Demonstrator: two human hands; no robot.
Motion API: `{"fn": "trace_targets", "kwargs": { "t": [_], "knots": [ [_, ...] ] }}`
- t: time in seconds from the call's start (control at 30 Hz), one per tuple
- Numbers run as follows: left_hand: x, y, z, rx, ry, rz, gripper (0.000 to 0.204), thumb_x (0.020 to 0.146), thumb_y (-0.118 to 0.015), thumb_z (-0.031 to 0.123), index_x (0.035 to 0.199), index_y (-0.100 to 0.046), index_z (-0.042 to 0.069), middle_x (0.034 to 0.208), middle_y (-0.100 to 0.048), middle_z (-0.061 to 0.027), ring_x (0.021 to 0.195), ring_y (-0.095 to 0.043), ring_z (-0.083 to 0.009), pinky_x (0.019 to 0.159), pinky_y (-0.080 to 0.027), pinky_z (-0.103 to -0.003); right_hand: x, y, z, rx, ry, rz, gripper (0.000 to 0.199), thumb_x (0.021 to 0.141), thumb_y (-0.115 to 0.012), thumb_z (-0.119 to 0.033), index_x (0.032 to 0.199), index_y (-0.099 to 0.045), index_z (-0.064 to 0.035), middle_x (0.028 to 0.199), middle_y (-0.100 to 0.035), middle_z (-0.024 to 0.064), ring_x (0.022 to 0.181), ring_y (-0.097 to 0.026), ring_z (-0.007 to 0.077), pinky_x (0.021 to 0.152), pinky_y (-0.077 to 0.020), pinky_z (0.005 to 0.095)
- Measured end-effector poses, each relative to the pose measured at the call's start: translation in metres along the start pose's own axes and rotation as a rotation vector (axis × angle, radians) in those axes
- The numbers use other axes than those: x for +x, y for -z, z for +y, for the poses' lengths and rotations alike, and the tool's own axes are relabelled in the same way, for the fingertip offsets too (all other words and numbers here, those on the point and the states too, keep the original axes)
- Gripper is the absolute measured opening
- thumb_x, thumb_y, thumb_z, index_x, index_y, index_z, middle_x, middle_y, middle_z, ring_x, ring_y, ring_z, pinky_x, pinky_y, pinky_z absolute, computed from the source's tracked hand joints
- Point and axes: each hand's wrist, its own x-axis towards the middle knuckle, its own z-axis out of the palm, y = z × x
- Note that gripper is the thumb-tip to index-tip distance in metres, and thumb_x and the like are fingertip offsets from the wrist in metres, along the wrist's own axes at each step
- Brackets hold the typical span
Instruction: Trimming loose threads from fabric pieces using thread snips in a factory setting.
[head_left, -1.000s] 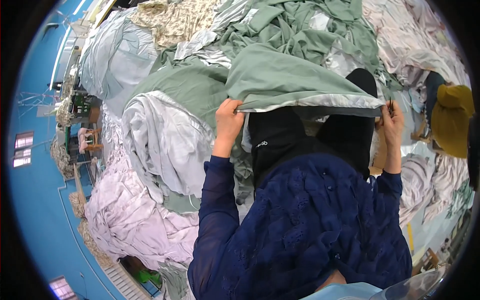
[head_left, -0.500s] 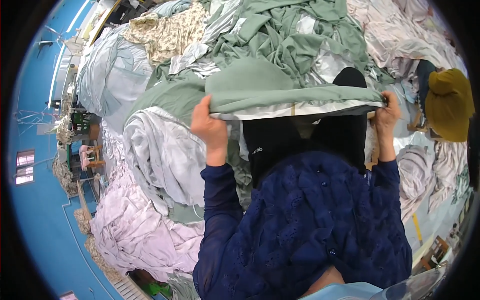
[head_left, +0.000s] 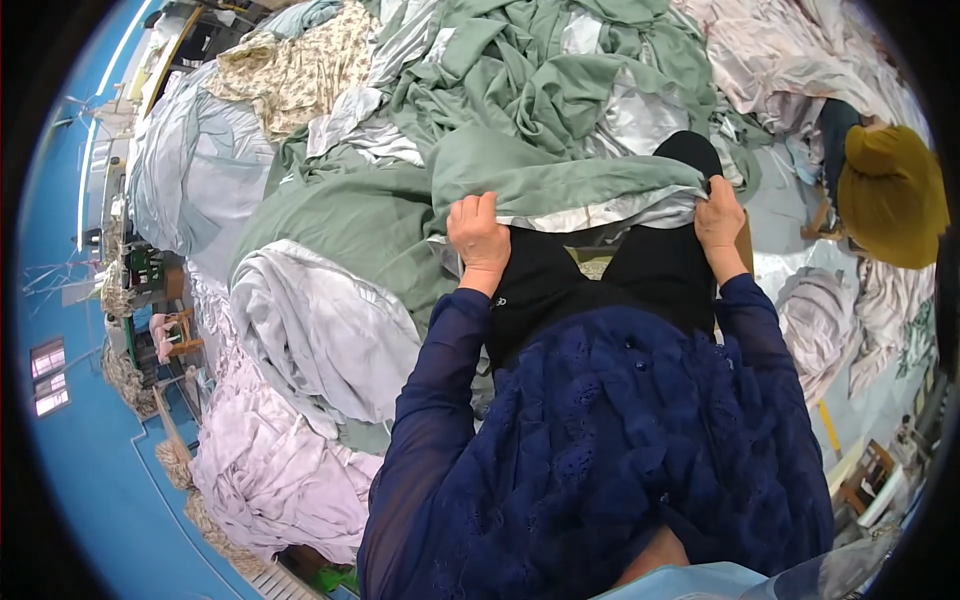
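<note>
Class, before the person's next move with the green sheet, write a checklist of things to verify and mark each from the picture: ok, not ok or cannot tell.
1. left hand grips the green sheet at its edge: ok.
2. right hand grips the same edge: ok.
3. Edge between the hands pulled flat: ok, nearly straight.
4. Far end of the sheet free of the green fabric pile: cannot tell.
5. Sheet clear of the grey sheet on the left: cannot tell.

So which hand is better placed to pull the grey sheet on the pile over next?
Probably the left hand: the grey sheet lies on its side, while the right hand grips the green sheet farther away.
</note>
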Motion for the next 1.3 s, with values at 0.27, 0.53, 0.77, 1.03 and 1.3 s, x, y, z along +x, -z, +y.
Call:
{"fn": "trace_targets", "kwargs": {
  "t": [0.27, 0.53, 0.77, 1.03, 1.3],
  "knots": [
    [0.014, -0.012, 0.005, -0.002, -0.019, -0.114, 0.028, 0.068, -0.058, 0.002, 0.092, -0.068, 0.011, 0.085, -0.057, -0.0037, 0.087, -0.054, -0.0277, 0.076, -0.043, -0.04, 0.0, 0.008, 0.009, -0.045, 0.013, -0.038, 0.033, 0.07, -0.069, -0.006, 0.093, -0.046, -0.0084, 0.093, -0.056, 0.0119, 0.09, -0.059, 0.0358, 0.071, -0.0496, 0.044],
    [0.013, -0.023, -0.007, 0.068, -0.01, -0.177, 0.034, 0.065, -0.06, 0.001, 0.096, -0.067, 0.012, 0.089, -0.057, -0.0041, 0.09, -0.054, -0.0286, 0.077, -0.043, -0.041, -0.001, 0.004, 0.007, -0.102, -0.035, -0.089, 0.037, 0.069, -0.072, -0.007, 0.096, -0.046, -0.0086, 0.094, -0.056, 0.0118, 0.091, -0.059, 0.0352, 0.071, -0.0499, 0.0435],
    [0.022, -0.028, -0.011, 0.043, -0.019, -0.178, 0.033, 0.065, -0.06, 0.002, 0.096, -0.064, 0.01, 0.088, -0.055, -0.006, 0.089, -0.053, -0.0299, 0.077, -0.042, -0.042, 0.008, 0.001, 0.006, -0.121, -0.028, -0.107, 0.027, 0.075, -0.066, -0.009, 0.094, -0.047, -0.0077, 0.093, -0.058, 0.014, 0.085, -0.061, 0.0375, 0.069, -0.0508, 0.0455],
    [0.022, -0.024, -0.004, -0.085, -0.05, -0.194, 0.038, 0.063, -0.056, 0.01, 0.101, -0.061, 0.005, 0.089, -0.052, -0.0151, 0.089, -0.049, -0.0391, 0.076, -0.039, -0.049, 0.01, 0.0, 0.011, -0.102, -0.054, -0.092, 0.011, 0.079, -0.05, -0.005, 0.09, -0.05, -0.0071, 0.086, -0.058, 0.0159, 0.076, -0.062, 0.0368, 0.065, -0.0509, 0.0455],
    [0.015, -0.019, 0.006, -0.06, 0.039, -0.2, 0.032, 0.067, -0.052, -0.001, 0.098, -0.061, 0.004, 0.092, -0.055, -0.0147, 0.093, -0.05, -0.038, 0.083, -0.041, -0.048, 0.005, 0.023, 0.015, -0.015, -0.063, -0.084, 0.016, 0.075, -0.057, -0.006, 0.088, -0.048, -0.0074, 0.086, -0.054, 0.0148, 0.077, -0.06, 0.0372, 0.065, -0.0493, 0.0457]
  ]
}}
